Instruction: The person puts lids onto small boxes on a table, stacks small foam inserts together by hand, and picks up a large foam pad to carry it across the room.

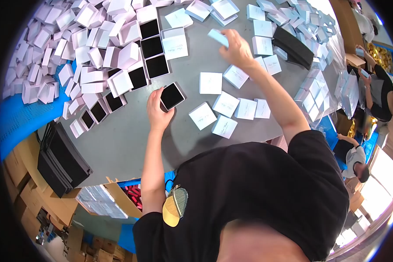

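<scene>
My left hand (159,111) is closed on the side of an open white box with a black insert (172,96), low over the grey table. Higher up and to the right, my right hand (238,48) grips a pale box lid (218,38), tilted with an edge toward me. Several white lids with printed script (226,104) lie between my arms. Left of the held box, a row of open boxes with black inserts (156,66) runs down the table. A white printed lid (174,46) sits beside that row.
A big heap of open white boxes (74,35) covers the left side, partly over a blue perforated crate (26,118). A black insert strip (293,47) lies at right near more pale boxes. Stacked black trays (61,161) stand lower left. Other people (382,94) work at far right.
</scene>
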The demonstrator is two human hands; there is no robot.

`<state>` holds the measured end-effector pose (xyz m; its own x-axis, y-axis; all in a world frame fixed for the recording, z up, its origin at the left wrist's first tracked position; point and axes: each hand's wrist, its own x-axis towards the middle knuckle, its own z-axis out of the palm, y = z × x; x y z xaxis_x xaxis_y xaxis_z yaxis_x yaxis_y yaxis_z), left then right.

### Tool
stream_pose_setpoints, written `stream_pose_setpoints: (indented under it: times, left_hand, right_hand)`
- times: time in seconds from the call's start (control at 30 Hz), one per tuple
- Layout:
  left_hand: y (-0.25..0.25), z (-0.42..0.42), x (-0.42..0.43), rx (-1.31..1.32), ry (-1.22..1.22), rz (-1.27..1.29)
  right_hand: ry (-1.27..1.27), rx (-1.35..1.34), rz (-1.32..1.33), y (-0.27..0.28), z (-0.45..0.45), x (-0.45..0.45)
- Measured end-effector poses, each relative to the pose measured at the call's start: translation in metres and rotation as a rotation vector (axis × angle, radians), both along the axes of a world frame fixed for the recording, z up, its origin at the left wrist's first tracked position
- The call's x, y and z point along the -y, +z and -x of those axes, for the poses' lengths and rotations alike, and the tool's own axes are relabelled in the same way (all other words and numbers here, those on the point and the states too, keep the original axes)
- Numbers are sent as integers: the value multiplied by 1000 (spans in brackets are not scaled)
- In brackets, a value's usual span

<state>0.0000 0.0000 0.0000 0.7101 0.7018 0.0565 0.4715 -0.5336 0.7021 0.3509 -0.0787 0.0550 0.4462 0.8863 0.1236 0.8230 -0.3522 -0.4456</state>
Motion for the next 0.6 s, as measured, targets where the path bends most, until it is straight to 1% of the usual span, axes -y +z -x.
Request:
stream_pose_setpoints:
  times: [0.03, 0.07, 0.1, 0.13, 0.17, 0.2, 0.23, 0.3, 0.4, 0.5, 0.53, 0.6]
  left_hand:
    - [5, -3, 4, 33, 29, 49]
    - [8, -5, 7, 66, 56, 97]
    - [3, -3, -10, 115, 66, 102]
    - [3, -3, -8, 163, 80, 137]
    - [2, -3, -5, 211, 96, 175]
    - [-2, 0, -3, 217, 110, 216]
    - [-3, 0, -3, 207, 116, 228]
    - [-5, 1, -2, 189, 131, 254]
    - [-10, 2, -4, 178, 128, 195]
    - [-16, 2, -1, 218, 155, 171]
    - [-17, 3, 0, 236, 151, 171]
    - [-22, 3, -2, 268, 135, 182]
  right_hand:
    - [38, -152, -133, 17, 21, 4]
    - [24, -435, -69, 34, 41, 6]
    - [-10, -904, 12, 33, 62, -9]
    - [125, -1098, 14, 16, 74, -17]
    - [80, -1375, 91, 2, 87, -18]
    - [85, -1437, 181, -15, 101, -23]
    - [73, -1248, 276, -26, 116, -32]
    - [216, -547, 194, -62, 138, -37]
    - [222, -412, 32, -63, 161, -35]
    - [378, -340, -3, -26, 178, -25]
    - [462, -245, -8, -30, 183, -19]
    - [555, -145, 71, -19, 178, -16]
